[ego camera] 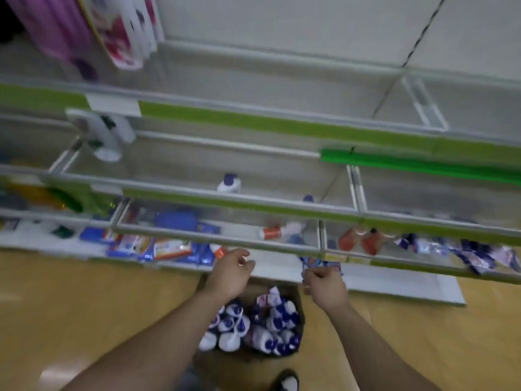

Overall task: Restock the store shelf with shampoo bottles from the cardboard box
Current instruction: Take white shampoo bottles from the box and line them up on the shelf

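The cardboard box [242, 362] stands on the floor below my hands, filled with several white-and-blue shampoo bottles [277, 320]. Above the box's right side, my right hand [324, 289] grips a blurred blue-and-white shampoo bottle [318, 262], held up near the front rail of the lower shelf. My left hand [231, 273] hovers over the box's left side with loosely curled fingers and holds nothing. One white bottle with a purple cap [229, 183] stands alone on the middle shelf [253, 198], with another purple cap [308, 198] to its right.
The lower shelves hold blue packs [180, 221], orange bottles [363, 241] and purple sachets [479, 255]. A white bottle [107, 136] stands at the left of the upper shelf, with pink packs [121, 38] hanging above it. A shoe [287, 380] shows beside the box on the wooden floor.
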Motion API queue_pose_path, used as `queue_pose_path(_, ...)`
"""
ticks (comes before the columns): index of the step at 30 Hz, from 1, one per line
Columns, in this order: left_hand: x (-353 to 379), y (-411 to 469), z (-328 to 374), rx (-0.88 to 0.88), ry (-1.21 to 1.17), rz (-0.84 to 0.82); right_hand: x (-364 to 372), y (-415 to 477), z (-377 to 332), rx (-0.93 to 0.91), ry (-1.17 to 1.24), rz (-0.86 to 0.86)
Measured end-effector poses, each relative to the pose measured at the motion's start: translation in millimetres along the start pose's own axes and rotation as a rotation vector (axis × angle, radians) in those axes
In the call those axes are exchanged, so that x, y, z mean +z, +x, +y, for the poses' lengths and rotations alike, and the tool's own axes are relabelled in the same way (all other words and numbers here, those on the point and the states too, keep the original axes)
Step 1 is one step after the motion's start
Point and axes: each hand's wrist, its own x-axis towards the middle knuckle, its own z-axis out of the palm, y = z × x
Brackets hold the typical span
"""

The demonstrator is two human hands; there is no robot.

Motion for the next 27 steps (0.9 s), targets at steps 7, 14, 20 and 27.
queue_pose_path(7,70,10,-69,-0.116,0.077,-0.018,24,53,90,0.064,-0.125,-0.157)
queue_pose_path(14,171,79,-176,-0.197,0.115,-0.143,90,148,193,0.141,-0.157,-0.215)
queue_pose_path(20,263,161,-262,-0.168,0.15,-0.217,162,255,265,0.062,-0.32,-0.215)
queue_pose_path(27,355,279,-340,-0.073,0.219,-0.318,242,394,326,-0.047,-0.564,-0.306)
